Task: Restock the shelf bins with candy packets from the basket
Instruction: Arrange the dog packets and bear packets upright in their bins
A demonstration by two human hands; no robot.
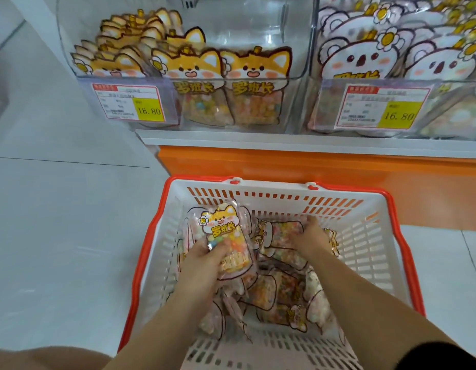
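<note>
A white basket with an orange rim (375, 252) stands on the floor below the shelf, with several candy packets heaped inside. My left hand (205, 260) grips a fox-faced candy packet (221, 225) by its lower half, held upright above the heap. My right hand (313, 236) reaches into the far right of the basket and lies over another packet (282, 231); its fingertips are hidden and blurred. On the shelf above, a clear bin (295, 62) holds fox packets, mostly on its left side. The bin to the right (314, 102) is packed with koala packets.
Price labels reading 16.80 hang on the front of the left bin (130, 101) and the right bin (381, 106). An orange shelf base (285, 164) runs behind the basket. Pale floor tiles (58, 222) spread to the left.
</note>
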